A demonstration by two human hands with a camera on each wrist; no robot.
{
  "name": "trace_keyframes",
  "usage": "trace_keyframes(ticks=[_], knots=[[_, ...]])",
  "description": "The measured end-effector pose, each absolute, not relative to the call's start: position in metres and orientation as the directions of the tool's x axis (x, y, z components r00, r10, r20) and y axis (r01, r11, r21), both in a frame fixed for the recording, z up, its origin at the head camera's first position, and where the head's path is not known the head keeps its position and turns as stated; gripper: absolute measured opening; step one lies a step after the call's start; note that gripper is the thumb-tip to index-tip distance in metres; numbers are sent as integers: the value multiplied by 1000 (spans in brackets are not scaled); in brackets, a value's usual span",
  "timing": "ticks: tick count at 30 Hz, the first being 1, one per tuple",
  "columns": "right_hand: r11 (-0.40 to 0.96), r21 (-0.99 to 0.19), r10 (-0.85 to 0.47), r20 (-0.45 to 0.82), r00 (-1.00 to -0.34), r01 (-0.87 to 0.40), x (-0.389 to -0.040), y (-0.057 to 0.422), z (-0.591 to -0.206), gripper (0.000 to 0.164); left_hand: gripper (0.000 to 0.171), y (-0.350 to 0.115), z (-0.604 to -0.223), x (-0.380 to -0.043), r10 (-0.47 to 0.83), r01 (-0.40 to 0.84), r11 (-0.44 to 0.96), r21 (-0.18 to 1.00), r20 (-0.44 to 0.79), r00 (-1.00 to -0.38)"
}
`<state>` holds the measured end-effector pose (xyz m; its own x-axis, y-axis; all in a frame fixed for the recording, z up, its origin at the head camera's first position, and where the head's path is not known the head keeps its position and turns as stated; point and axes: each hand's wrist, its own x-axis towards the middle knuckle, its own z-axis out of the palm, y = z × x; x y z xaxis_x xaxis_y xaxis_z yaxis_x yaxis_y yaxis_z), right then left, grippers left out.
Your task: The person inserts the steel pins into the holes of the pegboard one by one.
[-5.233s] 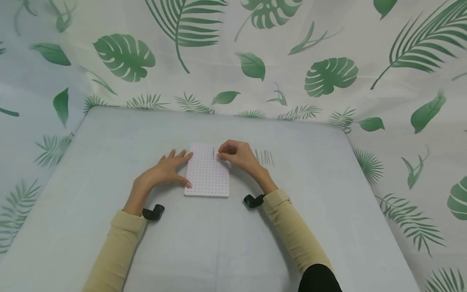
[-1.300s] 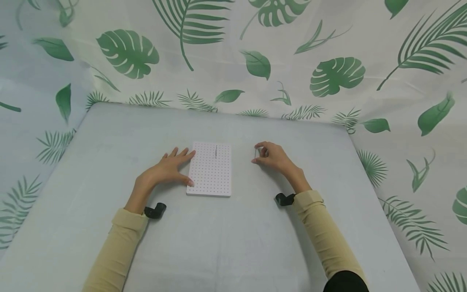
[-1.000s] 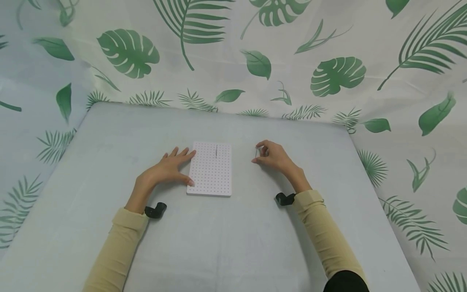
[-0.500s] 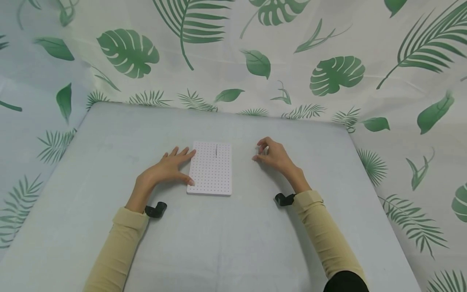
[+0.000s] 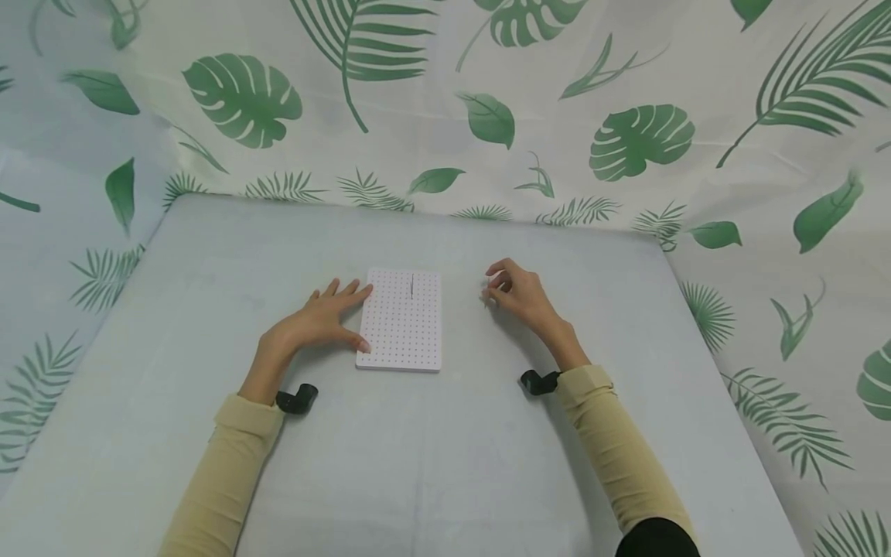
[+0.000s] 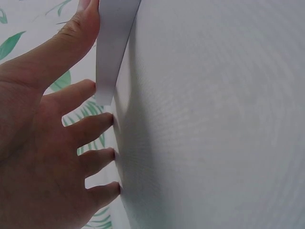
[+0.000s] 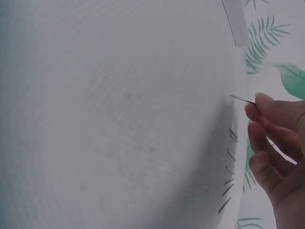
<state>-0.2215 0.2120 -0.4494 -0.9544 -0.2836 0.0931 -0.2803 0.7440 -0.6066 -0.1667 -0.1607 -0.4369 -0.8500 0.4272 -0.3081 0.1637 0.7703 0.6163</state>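
Note:
A white pegboard (image 5: 402, 329) with rows of small holes lies on the table. One thin dark metal pin (image 5: 412, 286) shows near the top of it. My left hand (image 5: 316, 319) is spread at the board's left side, thumb and index fingertip touching its edge and the other fingertips on the table. To the right of the board, my right hand (image 5: 520, 295) pinches a metal pin (image 7: 242, 99) between thumb and index finger, its tip jutting out. Several loose pins (image 7: 225, 205) lie in a row below that hand in the right wrist view; in the head view the hand hides them.
A pale table (image 5: 334, 472) spreads around the board and both arms. Behind it hangs a white cloth (image 5: 418, 116) with green leaf prints. Black wrist cameras (image 5: 298, 399) sit at both cuffs.
My right hand has moved from the board's upper right to the loose pins at the right. There its fingers have gone from spanning a pin to pinching it. The left hand stays at the board.

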Motion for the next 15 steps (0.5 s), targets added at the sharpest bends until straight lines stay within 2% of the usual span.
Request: trace_keyframes(ticks=[15], knots=[[665,-671,-269,193,-944,-327,-217,202,-447,21,105,-160,-438,-168,431,166,774,610,-317,-845]])
